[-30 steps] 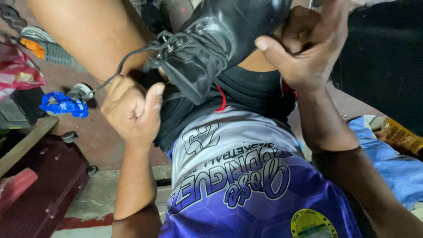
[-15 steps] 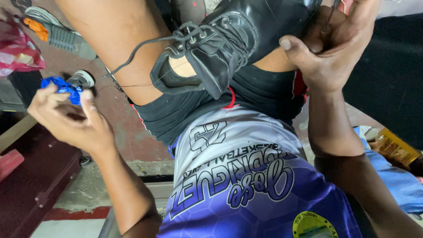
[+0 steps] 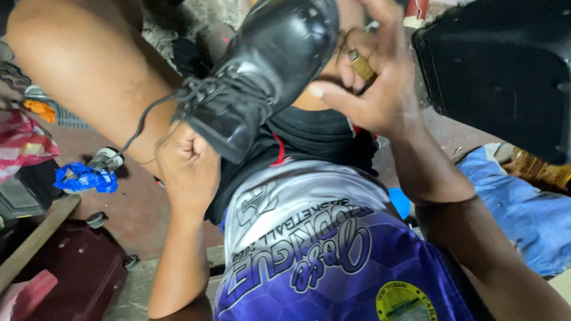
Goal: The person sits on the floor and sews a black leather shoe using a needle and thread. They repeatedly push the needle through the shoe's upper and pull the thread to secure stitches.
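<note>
Two hands work a black boot [image 3: 267, 65]: the left hand [image 3: 187, 163] is fisted at its ankle opening, the right hand [image 3: 372, 89] grips its far side, perhaps pinching something small.

- Crumpled blue wrapper [image 3: 85, 179], left of frame, on reddish floor [image 3: 140, 214].
- Maroon wheeled suitcase [image 3: 71, 276], lower left.
- Blue cloth [image 3: 523, 211], right edge.
- Large black object [image 3: 505, 65], upper right.
- Red-and-white bag [image 3: 24, 145], far left.
</note>
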